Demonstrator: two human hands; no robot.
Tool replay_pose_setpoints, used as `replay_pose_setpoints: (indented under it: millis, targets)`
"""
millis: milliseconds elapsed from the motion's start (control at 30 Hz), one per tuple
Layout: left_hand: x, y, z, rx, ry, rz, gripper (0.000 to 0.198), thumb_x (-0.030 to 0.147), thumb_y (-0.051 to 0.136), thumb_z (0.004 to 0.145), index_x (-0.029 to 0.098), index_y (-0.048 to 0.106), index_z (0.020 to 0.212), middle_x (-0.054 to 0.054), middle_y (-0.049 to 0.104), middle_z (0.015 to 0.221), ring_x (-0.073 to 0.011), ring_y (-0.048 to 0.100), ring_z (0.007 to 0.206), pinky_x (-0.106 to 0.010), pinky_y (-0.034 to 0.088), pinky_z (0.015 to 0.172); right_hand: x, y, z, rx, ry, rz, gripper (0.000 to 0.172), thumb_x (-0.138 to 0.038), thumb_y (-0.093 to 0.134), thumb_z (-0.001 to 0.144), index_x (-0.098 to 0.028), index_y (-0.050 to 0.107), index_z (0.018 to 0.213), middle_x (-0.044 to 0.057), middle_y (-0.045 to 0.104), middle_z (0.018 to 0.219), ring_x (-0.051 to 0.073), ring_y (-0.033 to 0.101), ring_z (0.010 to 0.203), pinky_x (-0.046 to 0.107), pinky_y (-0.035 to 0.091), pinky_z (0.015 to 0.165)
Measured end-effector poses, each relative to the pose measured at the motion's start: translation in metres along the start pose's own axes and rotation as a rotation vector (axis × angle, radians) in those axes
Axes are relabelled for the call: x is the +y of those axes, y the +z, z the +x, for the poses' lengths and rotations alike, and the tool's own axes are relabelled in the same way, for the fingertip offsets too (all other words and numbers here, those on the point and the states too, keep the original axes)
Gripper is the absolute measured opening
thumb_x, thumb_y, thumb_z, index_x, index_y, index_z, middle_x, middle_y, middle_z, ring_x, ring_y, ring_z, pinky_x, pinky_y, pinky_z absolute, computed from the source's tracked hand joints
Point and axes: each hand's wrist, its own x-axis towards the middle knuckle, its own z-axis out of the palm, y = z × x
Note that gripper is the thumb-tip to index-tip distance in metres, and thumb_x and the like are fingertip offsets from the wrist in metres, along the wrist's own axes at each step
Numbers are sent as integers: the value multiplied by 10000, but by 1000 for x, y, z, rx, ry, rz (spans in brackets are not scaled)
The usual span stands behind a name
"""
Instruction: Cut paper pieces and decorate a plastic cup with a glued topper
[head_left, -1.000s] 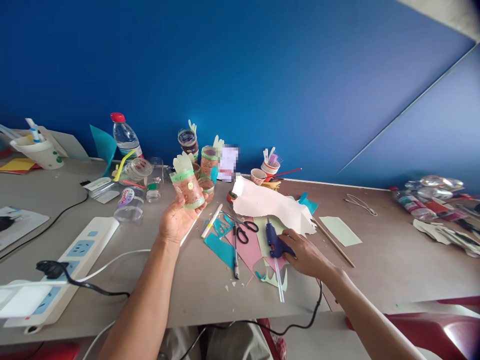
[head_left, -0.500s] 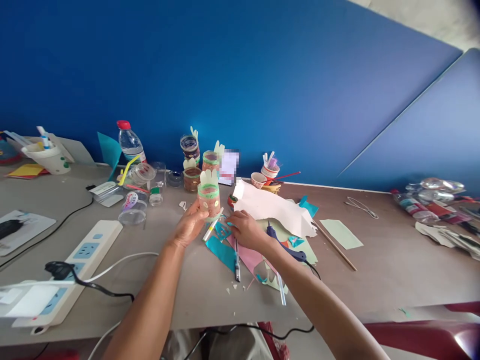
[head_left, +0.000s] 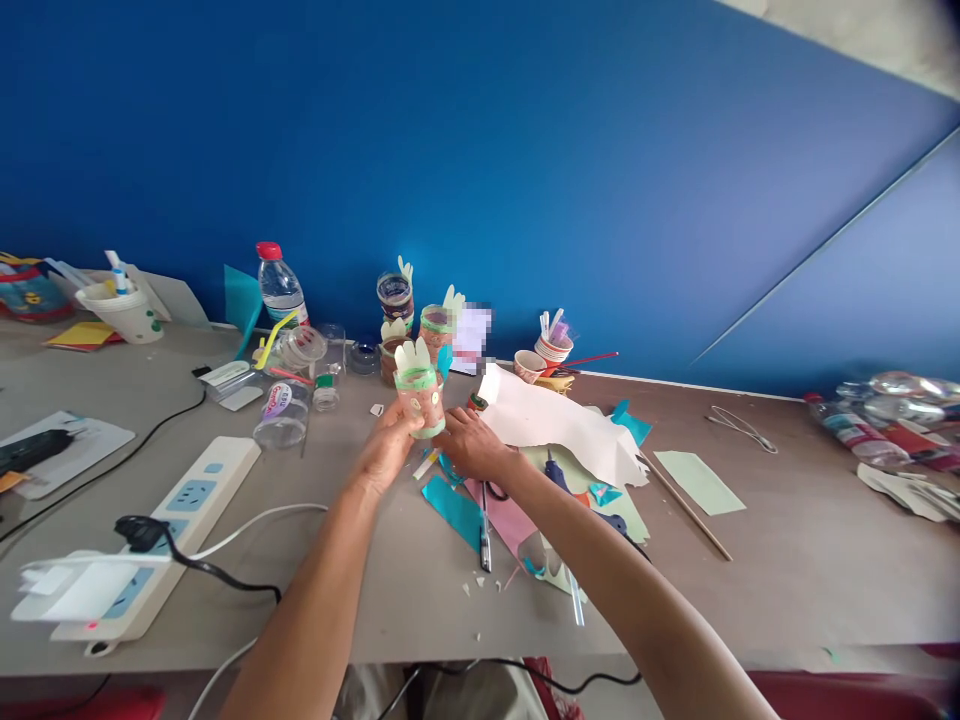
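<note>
Both hands hold a small decorated cup [head_left: 420,396], brownish with green bands and pale paper leaf shapes on top, just above the grey table [head_left: 787,540]. My left hand [head_left: 386,450] grips its left side. My right hand [head_left: 472,443] closes on its right side. Under my right forearm lie paper scraps in teal, pink and pale green [head_left: 480,510], scissors, a pen [head_left: 485,530] and a blue glue gun [head_left: 559,475] with its cord. Three similar decorated cups [head_left: 420,320] stand behind, near the blue wall.
A white power strip [head_left: 150,540] with a black plug lies front left. A water bottle [head_left: 279,290], clear jars [head_left: 289,410], a white sheet [head_left: 562,420], a paper cup of sticks [head_left: 553,345], a wooden stick [head_left: 686,505] and plastic clutter [head_left: 892,410] far right surround the spot.
My right hand left the glue gun and came over to the decorated cup. My left hand carried the cup rightward and lower; now both hands hold it.
</note>
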Motion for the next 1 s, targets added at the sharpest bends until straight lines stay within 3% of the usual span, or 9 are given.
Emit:
replay_pose_setpoints:
  millis: [100,200,300,400,467,533,700,1000]
  targets:
    - [-1,-4,1,0,10,2,360,209,689,698,227,684,1058,-39,717,1085,-256,613,1106,-399,404,994,6,-15,-20,110,-40,59,188,-107,502,844,-171,646,945,131,611,1085,281,468,1089,435,394,927]
    - [-3,-7,0,1,-6,33,301,213,691,704,227,700,1004,-22,730,996,-241,640,1027,-377,420,947,10,-33,-49,313,-3,270,190,-76,465,826,-184,592,917,101,635,989,244,512,1058,415,406,945]
    - [-5,-5,-1,-31,-53,44,322,228,698,709,223,704,1031,-31,730,1016,-246,636,1039,-387,410,959,4,-48,-70,544,264,633,151,-115,479,783,-197,539,895,50,603,882,186,554,826,327,461,748]
    - [-8,1,-3,-133,-84,35,380,232,683,737,203,689,1115,-64,713,1118,-274,599,1131,-410,388,1000,-8,-54,-71,725,481,1052,32,-218,513,785,-205,517,815,-11,532,724,140,503,657,275,414,617]
    - [-10,4,-4,-216,-88,39,402,238,666,756,200,676,1155,-75,692,1182,-289,570,1185,-421,374,1024,-15,-53,-61,745,516,1286,128,-309,555,782,-200,544,848,-39,483,652,118,450,574,258,374,555]
    - [-13,6,-4,-275,-92,42,422,242,653,770,202,659,1189,-75,680,1211,-290,557,1209,-423,367,1039,-21,-51,-50,730,535,1365,238,-375,605,762,-187,586,907,-36,501,655,112,441,563,254,366,538]
    - [-19,5,-4,-283,-93,52,414,209,647,779,210,657,1193,-63,685,1200,-267,562,1204,-393,370,1047,-27,-44,-34,747,591,1321,338,-380,680,710,-180,615,975,-7,589,707,145,519,636,273,424,586]
    - [-20,4,-3,-289,-124,85,401,208,618,782,229,668,1180,-60,663,1239,-280,513,1261,-419,353,1066,-30,-41,-25,798,647,1386,313,-323,692,674,-184,602,939,-5,628,725,160,567,667,281,457,600]
